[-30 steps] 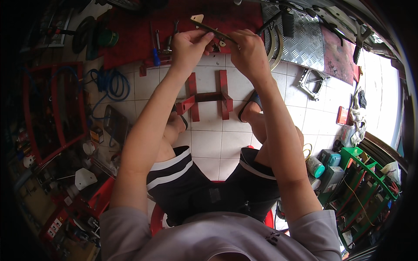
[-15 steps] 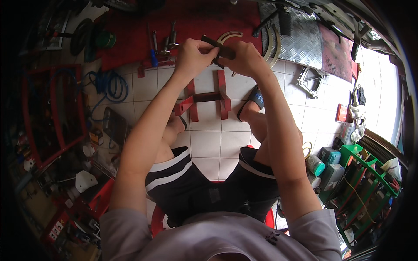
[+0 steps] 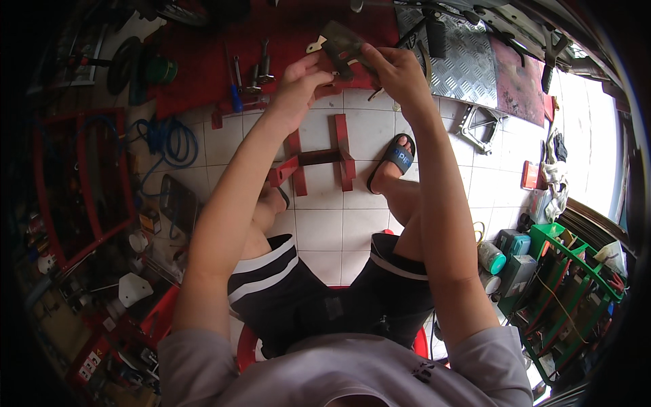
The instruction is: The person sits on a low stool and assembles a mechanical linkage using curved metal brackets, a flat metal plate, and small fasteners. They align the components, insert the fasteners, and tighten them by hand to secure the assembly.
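Note:
A dark, flat metal bracket [image 3: 341, 42] with cutouts is held up in front of me, over the near edge of the red work surface. My left hand [image 3: 300, 89] is closed on its lower left side, fingers at the edge. My right hand [image 3: 397, 71] grips its right side, with the thumb lying along the plate. A pale curved metal piece [image 3: 426, 62] shows in part behind my right hand. To the left of my hands, a blue-handled screwdriver [image 3: 236, 100] and metal tools [image 3: 264, 64] lie on the red surface.
Below my hands, a red metal stand [image 3: 319, 157] is on the tiled floor between my feet. A blue coiled hose [image 3: 178, 138] lies at left. A silver metal frame [image 3: 480, 129] leans at the right. A green rack [image 3: 569, 278] and a red frame [image 3: 83, 183] flank me.
The bracket has turned from nearly edge-on to show its broad face, tilting up and away. My right hand has shifted slightly right, and my left hand has moved a little lower.

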Tool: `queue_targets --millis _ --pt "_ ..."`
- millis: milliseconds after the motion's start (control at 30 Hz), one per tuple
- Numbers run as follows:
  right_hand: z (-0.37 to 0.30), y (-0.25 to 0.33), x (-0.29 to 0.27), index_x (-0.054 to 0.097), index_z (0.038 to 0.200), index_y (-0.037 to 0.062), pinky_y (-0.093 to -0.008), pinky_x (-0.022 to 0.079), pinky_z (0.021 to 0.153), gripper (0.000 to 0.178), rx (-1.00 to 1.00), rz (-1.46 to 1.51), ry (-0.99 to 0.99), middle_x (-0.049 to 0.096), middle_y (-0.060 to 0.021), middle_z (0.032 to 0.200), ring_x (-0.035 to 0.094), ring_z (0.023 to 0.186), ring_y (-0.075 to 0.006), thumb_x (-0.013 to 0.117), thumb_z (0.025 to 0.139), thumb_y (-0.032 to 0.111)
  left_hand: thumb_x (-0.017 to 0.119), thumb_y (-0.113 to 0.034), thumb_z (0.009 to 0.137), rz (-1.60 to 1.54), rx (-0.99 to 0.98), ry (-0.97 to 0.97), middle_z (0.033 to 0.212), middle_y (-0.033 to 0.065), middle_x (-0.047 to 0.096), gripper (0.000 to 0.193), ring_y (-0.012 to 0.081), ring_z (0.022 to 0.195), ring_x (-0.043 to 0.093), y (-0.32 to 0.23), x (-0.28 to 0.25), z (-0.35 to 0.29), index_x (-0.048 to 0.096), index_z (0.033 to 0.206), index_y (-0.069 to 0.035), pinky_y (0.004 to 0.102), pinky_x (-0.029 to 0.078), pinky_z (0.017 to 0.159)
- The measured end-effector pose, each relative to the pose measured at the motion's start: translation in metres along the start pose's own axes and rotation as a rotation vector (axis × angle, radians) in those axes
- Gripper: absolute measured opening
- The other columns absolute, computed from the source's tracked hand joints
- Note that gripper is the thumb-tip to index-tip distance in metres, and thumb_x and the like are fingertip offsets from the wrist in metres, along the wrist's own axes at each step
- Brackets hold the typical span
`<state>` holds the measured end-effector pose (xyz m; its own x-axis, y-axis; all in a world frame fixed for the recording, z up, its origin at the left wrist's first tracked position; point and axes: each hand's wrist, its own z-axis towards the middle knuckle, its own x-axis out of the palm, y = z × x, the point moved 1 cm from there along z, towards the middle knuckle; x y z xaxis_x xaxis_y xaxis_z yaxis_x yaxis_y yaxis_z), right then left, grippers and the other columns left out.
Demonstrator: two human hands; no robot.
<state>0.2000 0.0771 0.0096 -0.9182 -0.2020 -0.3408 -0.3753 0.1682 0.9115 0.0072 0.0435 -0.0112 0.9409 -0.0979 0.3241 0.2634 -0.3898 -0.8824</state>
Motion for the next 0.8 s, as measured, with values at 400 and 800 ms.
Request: queue_targets --millis 400,800 --pt "-0.007 0.008 0.011 0.069 0.103 0.0031 -0.025 0.043 0.06 0.049 0.021 -0.056 0.26 0.062 -0.0009 0.074 0.053 0.067 -0.008 0.054 0.097 0.049 0.061 -0.01 0.094 -0.04 0.141 -0.081 0.099 0.0034 0.071 0.021 0.0085 0.085 0.064 0.004 0.0 0.0 0.068 0.113 -0.003 0.0251 0.05 0.078" --pt "-0.009 0.006 0.017 0.067 0.114 0.0043 -0.0256 0.051 0.062 0.034 0.09 0.287 0.165 0.068 -0.0034 0.084 0.062 0.069 -0.0102 0.062 0.095 0.032 0.065 -0.007 0.091 0.214 0.165 -0.064 0.101 0.0036 0.071 0.023 0.0092 0.086 0.065 0.017 0.009 0.0 0.069 0.114 -0.004 0.0248 0.052 0.073"
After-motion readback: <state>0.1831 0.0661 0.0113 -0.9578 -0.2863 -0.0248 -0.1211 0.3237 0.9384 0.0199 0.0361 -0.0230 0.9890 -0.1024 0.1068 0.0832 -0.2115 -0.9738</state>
